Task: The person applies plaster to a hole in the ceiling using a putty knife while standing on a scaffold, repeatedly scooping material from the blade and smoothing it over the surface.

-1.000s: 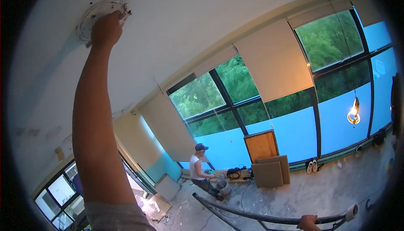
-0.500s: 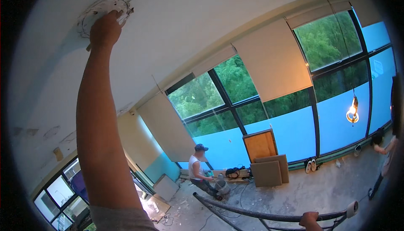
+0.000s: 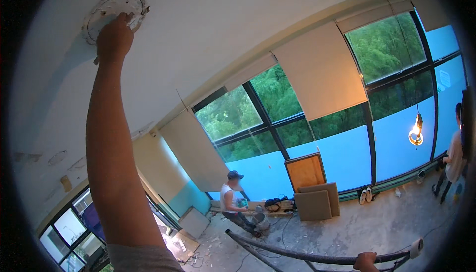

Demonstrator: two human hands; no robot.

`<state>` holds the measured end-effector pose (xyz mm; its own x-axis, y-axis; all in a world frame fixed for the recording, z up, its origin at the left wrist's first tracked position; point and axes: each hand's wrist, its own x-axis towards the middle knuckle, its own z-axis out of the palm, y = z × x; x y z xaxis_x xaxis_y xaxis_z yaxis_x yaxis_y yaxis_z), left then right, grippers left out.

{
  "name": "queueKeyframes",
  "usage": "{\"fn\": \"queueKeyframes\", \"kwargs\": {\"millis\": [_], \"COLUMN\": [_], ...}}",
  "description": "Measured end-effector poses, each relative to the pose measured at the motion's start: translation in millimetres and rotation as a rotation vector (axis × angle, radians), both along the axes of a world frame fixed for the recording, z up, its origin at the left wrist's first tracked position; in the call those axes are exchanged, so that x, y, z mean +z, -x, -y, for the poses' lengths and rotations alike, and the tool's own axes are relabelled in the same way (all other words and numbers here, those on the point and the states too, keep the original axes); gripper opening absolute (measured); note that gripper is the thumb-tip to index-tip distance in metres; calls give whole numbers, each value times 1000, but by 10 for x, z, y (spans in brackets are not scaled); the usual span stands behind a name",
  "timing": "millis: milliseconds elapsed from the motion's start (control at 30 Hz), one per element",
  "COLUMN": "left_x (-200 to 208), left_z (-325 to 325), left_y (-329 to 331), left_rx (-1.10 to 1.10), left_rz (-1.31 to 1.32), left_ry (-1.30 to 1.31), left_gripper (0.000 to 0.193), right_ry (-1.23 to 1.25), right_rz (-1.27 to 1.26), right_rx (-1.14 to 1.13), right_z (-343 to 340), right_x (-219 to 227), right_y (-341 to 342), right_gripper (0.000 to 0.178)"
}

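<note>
Head view, the only one on offer: left hand is stretched right up to the ceiling, fingers curled and pressed against the round ceiling fitting, a pale ring with rough, patchy plaster around its rim. Whether that hand grips a small tool or just the ring's edge I cannot tell; something thin and dark pokes out below the fist. Judging by the ragged edge, the ring looks seated in the ceiling but the surround is not finished, so smoothing or fixing seems left to do. Down at the lower edge, right hand is closed round a dark metal rail, steadying. Further off, a person in a cap crouches by a bucket near the tall windows, boards lean on the glass, a bare bulb glows, and another person stands at far right
</note>
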<state>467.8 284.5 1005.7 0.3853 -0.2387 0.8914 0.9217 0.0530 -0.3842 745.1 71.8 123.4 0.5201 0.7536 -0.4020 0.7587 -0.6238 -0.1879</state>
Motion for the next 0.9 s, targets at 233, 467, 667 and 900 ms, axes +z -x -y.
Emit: {"fn": "queueKeyframes", "kwargs": {"millis": [233, 467, 667, 900], "left_x": [-34, -10, 274, 608], "left_z": [5, 45, 179, -41], "left_y": [-18, -172, -268, -118], "left_rx": [78, 116, 123, 72], "left_rz": [1, -81, 49, 90], "left_ry": [-100, -124, 35, -13], "left_gripper": [27, 26, 37, 32], "right_ry": [39, 50, 54, 9], "right_rz": [-40, -47, -79, -84], "right_rx": [14, -21, -13, 31], "right_z": [20, -10, 43, 70], "right_x": [484, 333, 340, 314], "right_y": [81, 29, 1, -45], "right_gripper": [27, 26, 29, 31]}}
